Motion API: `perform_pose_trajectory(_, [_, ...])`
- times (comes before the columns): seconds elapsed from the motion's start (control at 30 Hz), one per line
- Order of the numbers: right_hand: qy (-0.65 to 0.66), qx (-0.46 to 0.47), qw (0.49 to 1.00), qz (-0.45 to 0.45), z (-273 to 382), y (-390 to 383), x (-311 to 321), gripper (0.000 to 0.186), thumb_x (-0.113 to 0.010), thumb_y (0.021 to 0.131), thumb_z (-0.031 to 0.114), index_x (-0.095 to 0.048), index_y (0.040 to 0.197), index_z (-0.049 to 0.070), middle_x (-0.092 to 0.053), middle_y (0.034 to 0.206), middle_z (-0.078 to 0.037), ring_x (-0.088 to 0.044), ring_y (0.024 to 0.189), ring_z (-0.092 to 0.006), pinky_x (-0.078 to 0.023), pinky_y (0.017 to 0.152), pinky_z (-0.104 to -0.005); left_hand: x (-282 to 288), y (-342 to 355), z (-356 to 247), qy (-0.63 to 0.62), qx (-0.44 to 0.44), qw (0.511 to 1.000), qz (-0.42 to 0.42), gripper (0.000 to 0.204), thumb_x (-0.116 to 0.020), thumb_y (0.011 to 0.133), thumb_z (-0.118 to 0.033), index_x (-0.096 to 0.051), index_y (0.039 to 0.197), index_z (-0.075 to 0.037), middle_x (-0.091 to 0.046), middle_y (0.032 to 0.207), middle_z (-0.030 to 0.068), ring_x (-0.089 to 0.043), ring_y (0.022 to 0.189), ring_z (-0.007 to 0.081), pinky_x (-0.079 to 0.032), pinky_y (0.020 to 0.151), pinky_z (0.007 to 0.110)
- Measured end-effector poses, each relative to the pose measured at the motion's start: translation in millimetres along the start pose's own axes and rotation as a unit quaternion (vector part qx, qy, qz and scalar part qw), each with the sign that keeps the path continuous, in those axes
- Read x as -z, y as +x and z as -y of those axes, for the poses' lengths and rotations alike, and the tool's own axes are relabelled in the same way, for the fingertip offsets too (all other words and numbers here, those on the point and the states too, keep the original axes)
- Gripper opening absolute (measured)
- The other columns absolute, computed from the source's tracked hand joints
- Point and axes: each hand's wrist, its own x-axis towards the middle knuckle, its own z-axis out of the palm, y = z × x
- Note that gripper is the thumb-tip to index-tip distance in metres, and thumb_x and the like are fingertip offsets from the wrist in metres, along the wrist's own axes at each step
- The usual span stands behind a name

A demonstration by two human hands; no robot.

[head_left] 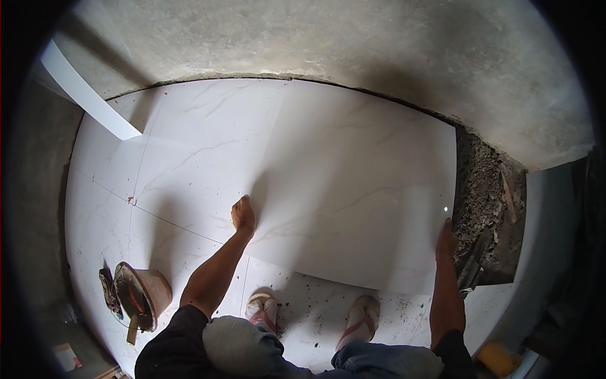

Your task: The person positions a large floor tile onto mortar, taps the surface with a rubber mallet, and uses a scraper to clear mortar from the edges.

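Note:
A large white marbled floor tile point(353, 189) lies in front of me, its near edge casting a dark shadow on the floor below. At its left edge, my left hand point(243, 216) is closed, fingers curled at the border with the neighbouring tile. My right hand point(447, 243) grips the right edge, the fingers partly hidden. Just beyond that edge shows a strip of rough grey mortar bed point(483, 196) with loose debris. My sandalled feet point(358, 319) stand close to the tile's near edge.
Laid white tiles point(189, 151) cover the floor to the left. A bucket point(144, 294) with mortar traces stands lower left, a dark rag-like thing point(110, 292) beside it. A white strip point(88, 95) leans at the far left. A bare concrete wall point(303, 38) bounds the far side.

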Motion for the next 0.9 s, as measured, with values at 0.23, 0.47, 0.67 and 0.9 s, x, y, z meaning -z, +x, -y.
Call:
perform_pose_trajectory(0.23, [0.004,-0.015,0.999,0.037,19,6,5,0.085,-0.046,0.086,0.069,-0.067,0.097,-0.012,-0.067,0.096,-0.029,-0.065,0.093,-0.0378,-0.048,0.084,-0.0447,-3,-1,-7,0.054,0.006,0.998,0.034,0.048,-0.041,0.088,-0.043,-0.057,0.078,0.002,-0.057,0.07,0.0206,-0.053,0.07,0.0336,-0.042,0.074,0.045])
perform_pose_trajectory(0.47, [0.0,0.008,0.999,0.038,9,23,-6,0.089,-0.035,0.088,0.07,-0.067,0.096,-0.013,-0.066,0.097,-0.031,-0.063,0.097,-0.0429,-0.046,0.092,-0.047,4,-15,-33,0.19,-0.038,0.975,0.112,0.048,-0.039,0.091,-0.042,-0.062,0.097,0.0,-0.066,0.094,0.0245,-0.061,0.093,0.0421,-0.045,0.082,0.047])
perform_pose_trajectory(0.67, [0.043,-0.023,0.998,0.029,-2,33,-12,0.083,-0.049,0.086,0.067,-0.066,0.098,-0.013,-0.068,0.091,-0.024,-0.065,0.086,-0.0341,-0.049,0.081,-0.0419,5,-14,-31,0.191,-0.041,0.972,0.133,0.048,-0.04,0.091,-0.041,-0.06,0.101,0.002,-0.064,0.098,0.0267,-0.059,0.096,0.0439,-0.044,0.085,0.048])
perform_pose_trajectory(0.9, [0.081,0.003,0.995,0.05,1,24,-8,0.088,-0.041,0.086,0.071,-0.066,0.099,-0.012,-0.067,0.097,-0.027,-0.065,0.094,-0.0381,-0.048,0.085,-0.0453,8,-17,-34,0.199,-0.033,0.966,0.16,0.05,-0.04,0.089,-0.041,-0.059,0.101,0.003,-0.063,0.098,0.0285,-0.059,0.097,0.0439,-0.043,0.086,0.048])
